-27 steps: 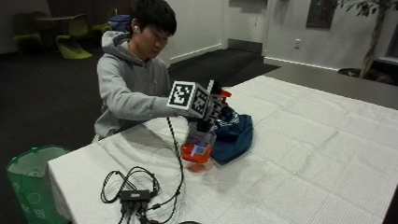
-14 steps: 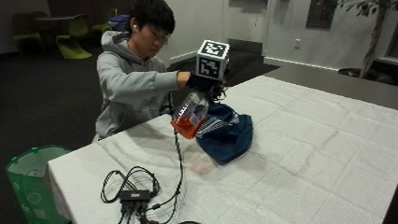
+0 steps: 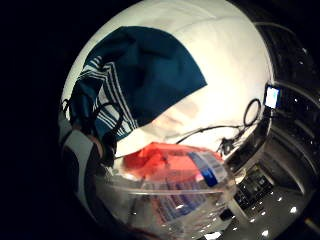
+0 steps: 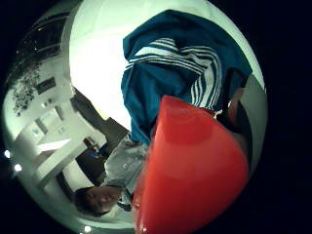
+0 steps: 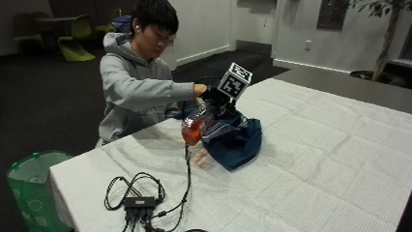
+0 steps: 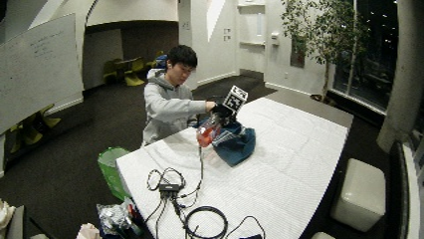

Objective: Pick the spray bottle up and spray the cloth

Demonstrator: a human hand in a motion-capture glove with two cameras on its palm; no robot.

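Grip: gloved right hand (image 5: 211, 94) is wrapped round the upper part of the spray bottle (image 5: 193, 128), which hangs lifted clear of the table (image 5: 322, 145); the fingers themselves are mostly hidden behind the bottle.
Bottle: clear body with orange-red liquid, tilted, its base swung toward the near left edge and its head up under the hand; in the little-finger palm view the bottle (image 3: 175, 175) fills the area beside the palm.
Key relation: blue striped cloth (image 5: 233, 137) lies bunched on the table just right of and below the bottle, touching or almost touching it; the nozzle's direction cannot be made out, so whether it faces the cloth is unclear.
Cloth from the palm: cloth (image 4: 180, 73) spreads directly past the bottle (image 4: 195, 170), so the aim looks close.
Bare hand: other hand (image 5: 201, 158) rests on the table at the cloth's near-left edge, under the bottle.
Nearby: black cables and hub (image 5: 138, 200) near left, green bin (image 5: 29, 188) beside the table.
Obstruction: nothing between bottle and cloth, as far as I can judge.
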